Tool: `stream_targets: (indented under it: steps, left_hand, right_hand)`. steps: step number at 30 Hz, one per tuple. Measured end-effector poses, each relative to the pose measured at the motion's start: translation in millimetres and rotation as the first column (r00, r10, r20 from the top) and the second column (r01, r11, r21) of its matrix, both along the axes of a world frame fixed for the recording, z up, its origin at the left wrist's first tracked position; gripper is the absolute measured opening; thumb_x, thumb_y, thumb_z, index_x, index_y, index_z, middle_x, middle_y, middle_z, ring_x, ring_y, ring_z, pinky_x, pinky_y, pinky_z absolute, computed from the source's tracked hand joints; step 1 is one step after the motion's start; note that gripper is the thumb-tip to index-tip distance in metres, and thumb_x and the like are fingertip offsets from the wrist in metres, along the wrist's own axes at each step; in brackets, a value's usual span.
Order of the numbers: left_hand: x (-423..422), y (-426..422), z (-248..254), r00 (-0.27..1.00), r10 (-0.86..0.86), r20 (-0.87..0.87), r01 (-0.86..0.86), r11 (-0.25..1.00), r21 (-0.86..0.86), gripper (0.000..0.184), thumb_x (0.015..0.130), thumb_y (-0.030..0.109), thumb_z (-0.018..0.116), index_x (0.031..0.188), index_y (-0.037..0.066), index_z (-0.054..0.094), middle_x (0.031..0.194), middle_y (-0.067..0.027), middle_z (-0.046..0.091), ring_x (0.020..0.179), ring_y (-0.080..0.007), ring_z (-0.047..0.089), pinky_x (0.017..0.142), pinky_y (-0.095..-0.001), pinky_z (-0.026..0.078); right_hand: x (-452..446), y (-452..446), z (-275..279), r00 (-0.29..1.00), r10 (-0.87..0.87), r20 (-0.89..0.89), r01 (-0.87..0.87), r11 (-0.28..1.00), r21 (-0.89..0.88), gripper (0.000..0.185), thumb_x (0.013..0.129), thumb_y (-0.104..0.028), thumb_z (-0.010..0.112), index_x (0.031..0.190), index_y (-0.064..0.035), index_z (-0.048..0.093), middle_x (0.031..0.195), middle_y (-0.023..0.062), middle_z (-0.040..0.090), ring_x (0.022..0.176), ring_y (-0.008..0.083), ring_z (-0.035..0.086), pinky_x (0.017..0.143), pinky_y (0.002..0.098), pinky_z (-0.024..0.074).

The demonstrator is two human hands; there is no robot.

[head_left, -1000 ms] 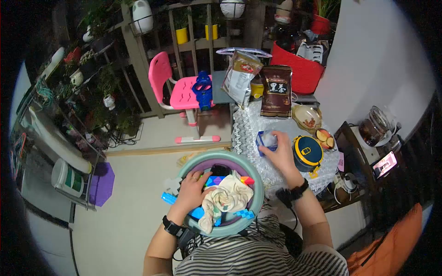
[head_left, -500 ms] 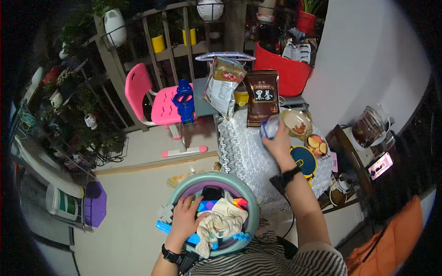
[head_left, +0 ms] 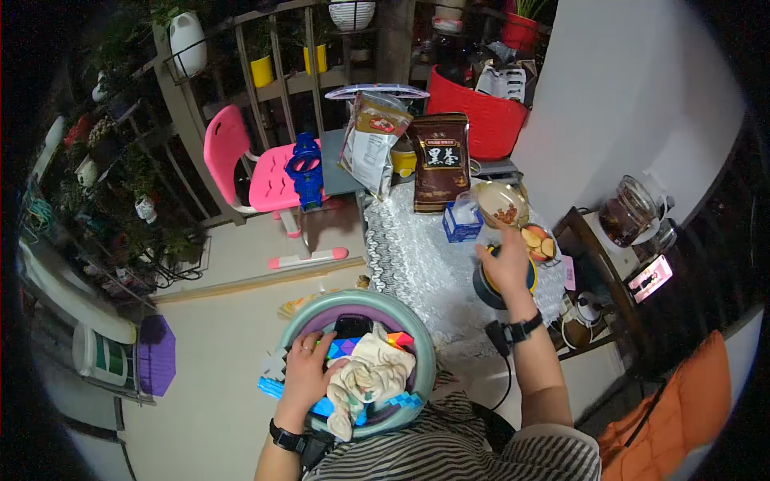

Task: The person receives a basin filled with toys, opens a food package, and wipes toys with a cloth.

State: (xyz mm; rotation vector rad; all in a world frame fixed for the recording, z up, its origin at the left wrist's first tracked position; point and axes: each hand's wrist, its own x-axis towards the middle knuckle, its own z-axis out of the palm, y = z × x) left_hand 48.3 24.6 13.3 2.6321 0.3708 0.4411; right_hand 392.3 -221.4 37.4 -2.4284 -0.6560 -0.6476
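My right hand (head_left: 511, 263) is over a dark round container (head_left: 489, 290) with a yellow rim, thumb and fingers apart; the palm hides part of it. Left of the fingertips stands a small blue box (head_left: 462, 224) with white, see-through material at its top. Beyond the hand are a bowl (head_left: 491, 196) with small reddish-brown pieces and a dish of cut fruit (head_left: 537, 242). My left hand (head_left: 309, 373) rests with fingers spread on things in a green basin (head_left: 429, 365). Beside it lie a bunched cream cloth (head_left: 373, 369) and a blue pixel-patterned toy (head_left: 271, 388).
A brown bag (head_left: 441, 164) and a silver-gold bag (head_left: 375, 140) stand at the back of the covered table (head_left: 417, 264). Behind them is a red tub (head_left: 481, 120). A pink chair (head_left: 273, 192) holds a blue object (head_left: 305, 172). Right, a glass pot (head_left: 628, 212) stands near a lit phone (head_left: 650, 278).
My right hand has let go of the blue box, which now stands on the table, and has moved toward me onto the dark round container. The left hand stays in the basin.
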Motion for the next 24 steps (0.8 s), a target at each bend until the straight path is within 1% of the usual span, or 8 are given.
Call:
stream_targets:
  steps: [2, 4, 5, 8, 12, 16, 20, 24]
  left_hand:
    - [0.0, -1.0, 2.0, 1.0, -0.01, 0.026, 0.009, 0.999, 0.033, 0.051, 0.082, 0.038, 0.066, 0.121, 0.007, 0.058, 0.117, -0.0174, 0.056, 0.111, -0.0379, 0.048, 0.092, -0.0486, 0.042]
    - [-0.2, -1.7, 0.6, 0.999, -0.011, 0.034, 0.01, 0.999, 0.034, 0.051, 0.081, 0.038, 0.067, 0.121, 0.007, 0.058, 0.117, -0.0173, 0.056, 0.11, -0.0379, 0.049, 0.091, -0.0485, 0.042]
    - [-0.4, -2.1, 0.4, 0.999, -0.008, 0.039, 0.006, 0.999, 0.04, 0.051, 0.081, 0.038, 0.067, 0.12, 0.007, 0.058, 0.117, -0.0172, 0.056, 0.11, -0.0378, 0.049, 0.091, -0.0483, 0.042]
    - [-1.5, -4.8, 4.0, 1.0, -0.001, 0.02, 0.001, 1.0, 0.004, 0.051, 0.082, 0.037, 0.064, 0.122, 0.007, 0.056, 0.117, -0.0182, 0.056, 0.111, -0.0402, 0.048, 0.095, -0.0474, 0.04]
    - [-2.4, -4.1, 0.4, 0.999, 0.003, 0.043, -0.005, 0.999, 0.036, 0.052, 0.082, 0.038, 0.065, 0.122, 0.007, 0.057, 0.118, -0.0175, 0.056, 0.112, -0.0384, 0.048, 0.093, -0.0476, 0.041]
    - [-2.9, -3.0, -4.2, 0.996, 0.007, 0.083, -0.013, 0.997, 0.073, 0.051, 0.081, 0.039, 0.067, 0.12, 0.007, 0.058, 0.116, -0.0176, 0.057, 0.11, -0.0377, 0.05, 0.091, -0.047, 0.043]
    - [-3.0, -1.0, -7.0, 0.994, -0.006, 0.105, -0.001, 0.998, 0.063, 0.051, 0.081, 0.038, 0.067, 0.119, 0.006, 0.058, 0.116, -0.0185, 0.057, 0.108, -0.0379, 0.05, 0.091, -0.0466, 0.043]
    - [-3.0, -1.0, -7.6, 0.995, -0.011, 0.098, 0.006, 0.998, 0.058, 0.05, 0.081, 0.037, 0.067, 0.119, 0.005, 0.058, 0.115, -0.0186, 0.057, 0.107, -0.0376, 0.051, 0.091, -0.0462, 0.043]
  right_hand:
    - [-8.0, -34.7, 6.3, 0.998, -0.063, -0.016, 0.063, 0.998, -0.023, 0.067, 0.069, -0.035, 0.078, 0.122, -0.0022, 0.052, 0.113, 0.0196, 0.057, 0.102, 0.0379, 0.055, 0.09, 0.0444, 0.0431]
    - [-12.3, -67.6, 8.5, 0.942, -0.187, -0.279, 0.203, 0.979, 0.029, 0.076, 0.065, -0.036, 0.081, 0.125, -0.0021, 0.049, 0.117, 0.0207, 0.056, 0.104, 0.0375, 0.056, 0.092, 0.0432, 0.0435]
    - [-15.7, -79.9, 5.2, 0.944, -0.186, -0.274, 0.201, 0.979, 0.028, 0.076, 0.065, -0.036, 0.081, 0.125, -0.0021, 0.049, 0.117, 0.0207, 0.056, 0.104, 0.0375, 0.056, 0.092, 0.0432, 0.0435]
    - [-23.0, -99.0, -12.3, 0.915, 0.05, -0.4, 0.01, 0.989, 0.146, 0.107, 0.052, -0.041, 0.089, 0.135, 0.0018, 0.038, 0.128, 0.0267, 0.049, 0.12, 0.038, 0.048, 0.101, 0.0424, 0.039]
    - [-22.4, -88.6, -43.7, 0.975, 0.009, -0.222, 0.001, 0.999, 0.047, 0.124, 0.048, -0.05, 0.088, 0.142, 0.0005, 0.025, 0.135, 0.0313, 0.039, 0.123, 0.0441, 0.044, 0.102, 0.0448, 0.0386]
    - [-25.5, -65.9, -34.6, 0.964, -0.104, -0.245, 0.095, 0.994, -0.046, 0.123, 0.046, -0.058, 0.085, 0.141, -0.0021, 0.029, 0.132, 0.0311, 0.038, 0.121, 0.0466, 0.042, 0.101, 0.0489, 0.0378]
    - [-3.0, -63.6, -41.8, 0.991, 0.011, -0.133, -0.016, 0.999, -0.04, 0.114, 0.049, -0.051, 0.085, 0.138, -0.0029, 0.033, 0.129, 0.0287, 0.04, 0.117, 0.0453, 0.042, 0.099, 0.0506, 0.0361]
    - [19.8, -64.5, -44.3, 0.984, 0.111, -0.141, -0.114, 0.993, -0.014, 0.109, 0.05, -0.05, 0.084, 0.137, -0.0049, 0.036, 0.128, 0.0286, 0.042, 0.121, 0.0452, 0.039, 0.102, 0.052, 0.0331]
